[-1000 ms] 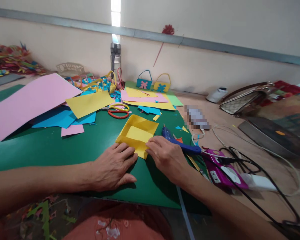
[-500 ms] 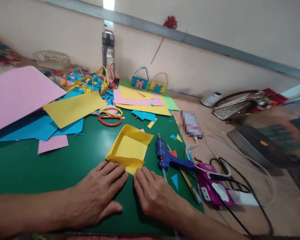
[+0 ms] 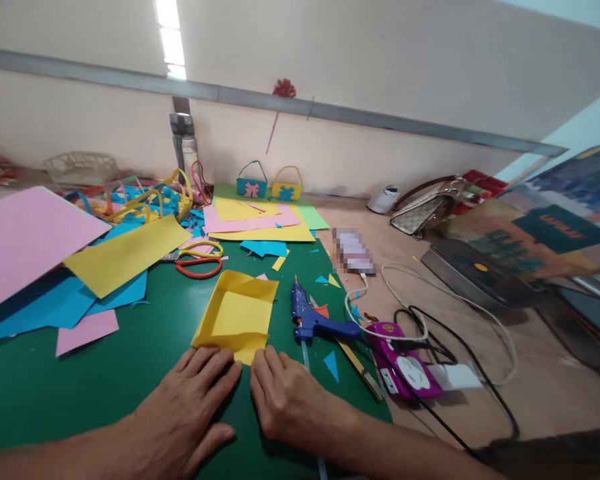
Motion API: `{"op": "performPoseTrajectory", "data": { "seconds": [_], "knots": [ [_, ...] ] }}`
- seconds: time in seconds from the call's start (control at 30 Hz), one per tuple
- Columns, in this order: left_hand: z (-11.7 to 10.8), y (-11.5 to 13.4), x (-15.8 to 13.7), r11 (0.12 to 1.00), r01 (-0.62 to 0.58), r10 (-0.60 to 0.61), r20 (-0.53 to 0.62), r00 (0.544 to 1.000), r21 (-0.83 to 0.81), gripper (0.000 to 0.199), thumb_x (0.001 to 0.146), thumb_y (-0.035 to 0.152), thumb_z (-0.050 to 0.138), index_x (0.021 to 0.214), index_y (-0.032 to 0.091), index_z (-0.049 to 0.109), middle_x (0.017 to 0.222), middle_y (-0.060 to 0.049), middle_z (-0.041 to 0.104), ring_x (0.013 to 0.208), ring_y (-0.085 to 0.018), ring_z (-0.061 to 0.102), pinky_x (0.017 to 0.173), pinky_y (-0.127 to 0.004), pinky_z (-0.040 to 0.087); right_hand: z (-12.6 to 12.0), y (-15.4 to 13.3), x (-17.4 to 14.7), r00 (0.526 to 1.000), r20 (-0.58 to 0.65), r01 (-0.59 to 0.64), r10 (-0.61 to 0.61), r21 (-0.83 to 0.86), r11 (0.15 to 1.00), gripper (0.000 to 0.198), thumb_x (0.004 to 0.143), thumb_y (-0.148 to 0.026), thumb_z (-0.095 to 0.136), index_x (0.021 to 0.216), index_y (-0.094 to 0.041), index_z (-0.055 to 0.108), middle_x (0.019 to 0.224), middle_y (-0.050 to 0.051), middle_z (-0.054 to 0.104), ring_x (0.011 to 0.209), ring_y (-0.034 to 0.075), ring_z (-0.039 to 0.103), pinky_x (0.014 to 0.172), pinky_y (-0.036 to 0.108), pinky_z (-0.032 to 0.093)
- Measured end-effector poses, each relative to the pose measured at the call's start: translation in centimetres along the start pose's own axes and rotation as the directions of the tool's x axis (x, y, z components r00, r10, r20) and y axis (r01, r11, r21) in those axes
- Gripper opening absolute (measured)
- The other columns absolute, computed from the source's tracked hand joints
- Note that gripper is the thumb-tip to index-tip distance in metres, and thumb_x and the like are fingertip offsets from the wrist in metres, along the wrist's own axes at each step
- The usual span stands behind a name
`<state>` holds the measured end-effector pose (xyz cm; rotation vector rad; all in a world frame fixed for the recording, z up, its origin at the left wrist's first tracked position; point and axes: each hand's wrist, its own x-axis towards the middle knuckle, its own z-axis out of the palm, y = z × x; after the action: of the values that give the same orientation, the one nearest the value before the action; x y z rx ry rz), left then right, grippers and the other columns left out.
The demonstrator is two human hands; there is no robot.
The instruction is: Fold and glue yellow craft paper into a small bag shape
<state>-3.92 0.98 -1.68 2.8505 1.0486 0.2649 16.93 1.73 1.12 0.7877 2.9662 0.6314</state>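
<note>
My left hand [image 3: 195, 403] spreads flat at the folded yellow paper [image 3: 237, 313]; whether my right hand [image 3: 290, 398] pinches its near corner, I can't tell. Uneven pressure could skew the crease.

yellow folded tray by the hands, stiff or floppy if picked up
The yellow folded tray is probably light, given its thin walls. It may flex when lifted, since the near wall bends unevenly. Its flat base on the green surface makes rolling unlikely.
</note>
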Motion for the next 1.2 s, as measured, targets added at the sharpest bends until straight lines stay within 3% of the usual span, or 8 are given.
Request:
{"op": "performPoseTrajectory", "data": {
  "seconds": [0.2,0.7,0.87,1.2],
  "knots": [
    [0.17,-0.02,-0.11,1.000,-0.008,0.008,-0.042,0.999,-0.002,0.051,0.087,0.045,0.046,0.130,0.019,0.040,0.127,-0.011,0.050,0.113,-0.028,0.043,0.096,-0.045,0.035,0.00,0.11,0.08,0.999,0.034,-0.014,0.013,0.024,1.000,0.015,0.081,-0.007,0.041,0.085,-0.008,0.056,0.072,0.010,0.056,0.063,0.021,0.052,0.045,0.030,0.035],
    [-0.18,-0.07,0.04,0.999,-0.036,0.035,-0.085,0.996,-0.006,0.046,0.087,0.042,0.047,0.124,0.014,0.046,0.122,-0.013,0.052,0.106,-0.028,0.046,0.091,-0.044,0.039,-0.29,-0.22,0.45,0.996,0.083,-0.029,0.033,-0.052,0.998,0.011,0.082,-0.008,0.041,0.083,-0.011,0.051,0.071,0.007,0.053,0.064,0.021,0.052,0.043,0.028,0.034],
    [-0.24,0.02,0.07,0.998,-0.051,0.054,-0.089,0.995,0.035,0.047,0.087,0.042,0.046,0.128,0.021,0.044,0.130,-0.010,0.049,0.109,-0.029,0.044,0.088,-0.045,0.039,-0.33,0.09,0.65,0.997,0.075,-0.032,0.033,-0.011,0.999,0.016,0.083,-0.006,0.037,0.085,-0.012,0.052,0.072,0.007,0.053,0.063,0.020,0.052,0.045,0.030,0.035],
    [-0.33,0.14,0.11,0.997,-0.045,0.049,-0.084,0.995,0.055,0.050,0.088,0.046,0.043,0.127,0.015,0.047,0.130,-0.010,0.051,0.109,-0.028,0.044,0.092,-0.044,0.035,-0.07,0.24,0.66,0.999,0.026,-0.049,0.047,0.082,0.995,0.014,0.086,-0.011,0.040,0.081,-0.013,0.053,0.074,0.007,0.057,0.064,0.018,0.050,0.057,0.031,0.036]
  ]
}}
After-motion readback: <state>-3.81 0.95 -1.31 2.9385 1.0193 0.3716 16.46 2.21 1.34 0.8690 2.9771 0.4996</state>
